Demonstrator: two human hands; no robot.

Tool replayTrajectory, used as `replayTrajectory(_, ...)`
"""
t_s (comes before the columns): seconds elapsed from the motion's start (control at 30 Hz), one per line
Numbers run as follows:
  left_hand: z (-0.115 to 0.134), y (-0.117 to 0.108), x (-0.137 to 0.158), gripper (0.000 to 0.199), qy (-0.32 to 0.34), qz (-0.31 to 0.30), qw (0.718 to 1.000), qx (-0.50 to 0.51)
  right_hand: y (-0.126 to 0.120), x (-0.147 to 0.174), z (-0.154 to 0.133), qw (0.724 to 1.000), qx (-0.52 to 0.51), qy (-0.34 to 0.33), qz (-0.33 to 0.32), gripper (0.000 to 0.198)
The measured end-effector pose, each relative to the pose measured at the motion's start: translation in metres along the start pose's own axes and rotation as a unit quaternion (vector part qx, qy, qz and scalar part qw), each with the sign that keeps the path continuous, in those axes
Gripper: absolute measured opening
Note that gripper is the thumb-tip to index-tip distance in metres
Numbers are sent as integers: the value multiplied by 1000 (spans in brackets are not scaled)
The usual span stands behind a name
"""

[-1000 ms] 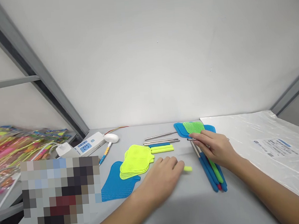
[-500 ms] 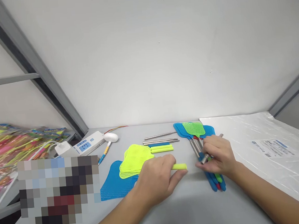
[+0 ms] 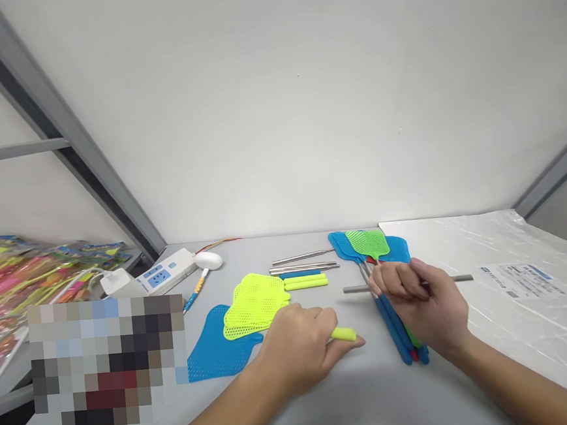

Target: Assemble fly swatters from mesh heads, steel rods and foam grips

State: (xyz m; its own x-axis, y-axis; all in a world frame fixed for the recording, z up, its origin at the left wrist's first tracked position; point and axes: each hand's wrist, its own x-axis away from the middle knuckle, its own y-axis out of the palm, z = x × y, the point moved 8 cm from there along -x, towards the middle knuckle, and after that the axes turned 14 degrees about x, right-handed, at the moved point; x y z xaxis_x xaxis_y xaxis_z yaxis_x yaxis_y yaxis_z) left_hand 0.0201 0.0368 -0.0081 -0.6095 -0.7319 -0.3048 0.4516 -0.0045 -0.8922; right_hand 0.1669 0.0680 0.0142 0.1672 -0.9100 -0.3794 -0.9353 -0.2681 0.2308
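Note:
My left hand [image 3: 299, 349] is closed round a yellow-green handle grip [image 3: 345, 334], whose end sticks out past the thumb. In my right hand [image 3: 428, 306] a thin metal rod [image 3: 355, 289] lies nearly level, showing on both sides of the fist. Beneath that hand are several fly swatters with blue, red and green grips [image 3: 391, 325]; a green swatter head [image 3: 367, 243] tops the pile. Yellow-green swatter heads [image 3: 254, 303] overlap a blue swatter head [image 3: 220, 350] beside my left hand. Farther back lie loose yellow-green grips [image 3: 305, 281] and metal rods [image 3: 304, 257].
A white power strip [image 3: 165, 271] with a plugged-in adapter stands at the left, near a white rounded device [image 3: 209, 261]. White plastic sheeting [image 3: 528, 331] covers the table's right side. Colourful packaged goods [image 3: 32, 265] lie at the far left. A wall rises behind.
My right hand has turned and lifted slightly, so the metal rod has swung from slanted to nearly level. My left hand has shifted slightly down, tilting the grip.

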Motion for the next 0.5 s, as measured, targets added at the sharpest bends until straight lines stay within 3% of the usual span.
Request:
replayTrajectory(0.1,-5,13,0,48,-47,-75,996,-8,-7,-5,15,988,-109,107,36,45)
replayTrajectory(0.2,-9,17,-1,39,-76,-113,991,-12,-15,-9,29,960,-201,180,74,45)
replayTrajectory(0.33,-11,18,-1,34,-103,-136,985,2,-21,-12,42,930,-278,220,97,44)
replayTrajectory(0.5,-7,20,0,34,-120,-134,983,28,-16,-7,50,928,-272,238,87,45)
